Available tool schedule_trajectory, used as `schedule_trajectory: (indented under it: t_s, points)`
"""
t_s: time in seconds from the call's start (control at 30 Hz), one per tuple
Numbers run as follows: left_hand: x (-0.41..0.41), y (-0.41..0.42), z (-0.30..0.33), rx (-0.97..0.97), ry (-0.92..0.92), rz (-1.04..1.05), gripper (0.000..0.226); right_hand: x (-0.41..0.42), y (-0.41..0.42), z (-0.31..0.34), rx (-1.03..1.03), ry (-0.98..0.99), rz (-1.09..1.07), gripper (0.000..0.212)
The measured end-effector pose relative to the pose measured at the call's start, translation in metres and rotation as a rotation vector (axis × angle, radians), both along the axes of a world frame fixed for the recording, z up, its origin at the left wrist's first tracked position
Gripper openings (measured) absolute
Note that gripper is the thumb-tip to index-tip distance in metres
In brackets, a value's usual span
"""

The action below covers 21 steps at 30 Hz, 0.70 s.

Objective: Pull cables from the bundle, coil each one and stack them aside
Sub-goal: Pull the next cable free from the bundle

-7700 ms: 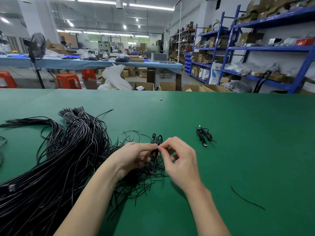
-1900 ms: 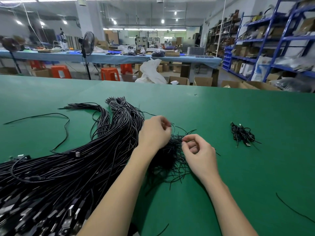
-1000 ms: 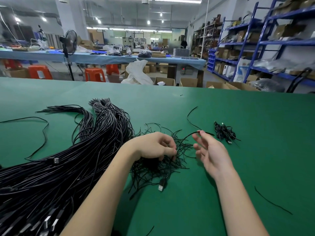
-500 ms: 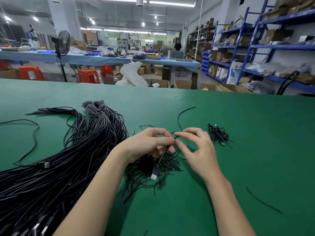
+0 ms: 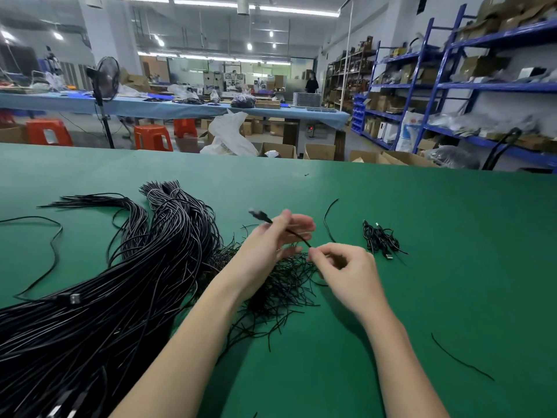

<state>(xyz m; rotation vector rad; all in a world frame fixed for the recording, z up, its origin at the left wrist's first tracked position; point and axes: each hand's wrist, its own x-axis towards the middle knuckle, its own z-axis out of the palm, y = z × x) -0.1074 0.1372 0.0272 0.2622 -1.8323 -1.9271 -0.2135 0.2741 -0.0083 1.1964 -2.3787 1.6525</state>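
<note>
The green worktop point(image 5: 422, 221) carries the bundle point(image 5: 105, 297), a thick mass of black cables filling the near left. A loose tangle point(image 5: 280, 285) of thin strands lies beside it under the hands, and the stack point(image 5: 380, 240) of coiled cables sits to the right, well apart.

The cable point(image 5: 291, 233) in hand runs above the worktop, its plug point(image 5: 256, 213) pointing far left. The left hand point(image 5: 271, 239) holds it near the plug, fingers mostly extended. The right hand point(image 5: 343, 267) pinches the cable between thumb and fingertips, the other fingers curled.

Step in hand, as judged: starting the coil.

- Keep the left hand steady as the anchor near the plug.
- Wind with the right hand in even loops of equal size.
- Lift the free end clear of the tangle, otherwise it will likely drag strands along.
- Keep a light tension; slack loops will spring open on the stack.
</note>
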Motion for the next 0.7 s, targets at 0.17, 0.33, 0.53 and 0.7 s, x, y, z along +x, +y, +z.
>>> schedule_trajectory:
  t_s: [0.17, 0.33, 0.53, 0.7]
  points:
    - [-0.005, 0.002, 0.009, 0.559, 0.090, 0.033, 0.042, 0.010, 0.000, 0.016, 0.134, -0.283, 0.346, 0.021]
    - [0.002, 0.001, 0.017, 0.725, 0.110, 0.017, 0.041, 0.016, 0.003, 0.025, 0.245, -0.379, 0.558, 0.017]
    - [0.009, 0.000, 0.024, 0.708, 0.126, -0.112, 0.051, 0.015, 0.008, 0.019, 0.361, -0.438, 0.534, 0.033]
    - [0.010, 0.007, 0.024, 0.510, 0.018, -0.131, 0.046, 0.013, 0.008, 0.014, 0.438, -0.371, 0.554, 0.036]
